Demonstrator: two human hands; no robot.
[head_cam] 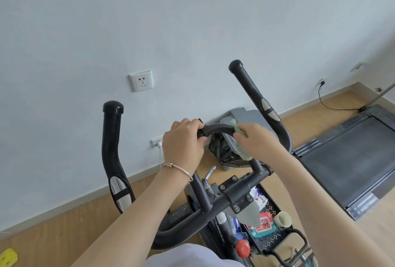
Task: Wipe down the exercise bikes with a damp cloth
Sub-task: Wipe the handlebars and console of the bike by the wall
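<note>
A black exercise bike fills the middle of the head view, its two long handlebars rising toward the wall. My left hand is wrapped around the left end of the small curved centre grip. My right hand presses a pale green cloth against the right side of that same curved grip. The cloth hangs down below my palm. A thin bracelet circles my left wrist.
A grey bin with a black bag stands by the wall behind the bike. A black cart with wipes, a cup and bottles sits lower right. A treadmill lies right. Wall sockets and a cable are left.
</note>
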